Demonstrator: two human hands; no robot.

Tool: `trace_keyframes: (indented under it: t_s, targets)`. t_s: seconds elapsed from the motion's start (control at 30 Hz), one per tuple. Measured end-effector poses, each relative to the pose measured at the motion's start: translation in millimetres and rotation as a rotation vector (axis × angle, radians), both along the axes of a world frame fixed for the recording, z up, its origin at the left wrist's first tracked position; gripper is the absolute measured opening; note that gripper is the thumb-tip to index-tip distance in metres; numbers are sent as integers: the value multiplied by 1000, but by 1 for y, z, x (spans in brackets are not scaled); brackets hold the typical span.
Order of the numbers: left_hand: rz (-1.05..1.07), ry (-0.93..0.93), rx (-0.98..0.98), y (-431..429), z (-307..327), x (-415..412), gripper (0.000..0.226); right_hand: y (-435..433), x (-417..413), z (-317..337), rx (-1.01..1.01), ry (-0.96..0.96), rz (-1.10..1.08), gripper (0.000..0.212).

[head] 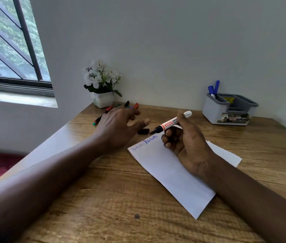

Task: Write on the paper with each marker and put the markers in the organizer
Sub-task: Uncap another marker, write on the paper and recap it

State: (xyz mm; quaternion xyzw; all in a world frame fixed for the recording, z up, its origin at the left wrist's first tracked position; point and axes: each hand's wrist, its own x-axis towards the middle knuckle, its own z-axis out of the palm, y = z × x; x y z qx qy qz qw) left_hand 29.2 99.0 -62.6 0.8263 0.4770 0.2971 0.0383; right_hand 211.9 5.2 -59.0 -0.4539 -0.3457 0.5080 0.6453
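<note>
Uncapped marker (171, 122), black tip, red/white label: right hand (186, 142) fingers wrapped around the barrel, tip pointing left, held just above the top edge of the paper (170, 174). Paper lies angled on the counter (112, 199), two blue words written near its top left corner. Black cap (143, 131) on the counter just left of the tip. Left hand (119, 127) fingers spread and released, grasping nothing, thumb right by the cap; contact unclear. Loose markers (103, 114) behind the left hand, next to a white flower pot (103, 99). Organizer (216, 113) back right by the wall, two blue markers (214, 88) standing in its rear left compartment.
</note>
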Motion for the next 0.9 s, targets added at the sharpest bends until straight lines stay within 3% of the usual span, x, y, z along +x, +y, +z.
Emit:
trace_keyframes:
  t_s: [0.07,0.17,0.3,0.63,0.77,0.9]
  targets:
    - [65,15,-95,-9,3,-8,90,-1,1,1,9,19,22,38]
    - [109,201,-200,-27,2,-17,109,-5,2,3,43,-7,68,25]
    - [81,261,-254,-29,0,-18,112,-8,6,8,113,-19,53,22]
    - [-25,373,-443,-22,0,-15,129,-1,20,5,149,-706,115,17]
    - [-66,416,-453,-24,2,-13,122,1,17,3,75,-629,175,22]
    - [-35,419,-407,-23,-2,-10,110,-3,10,-3,-9,-453,87,25]
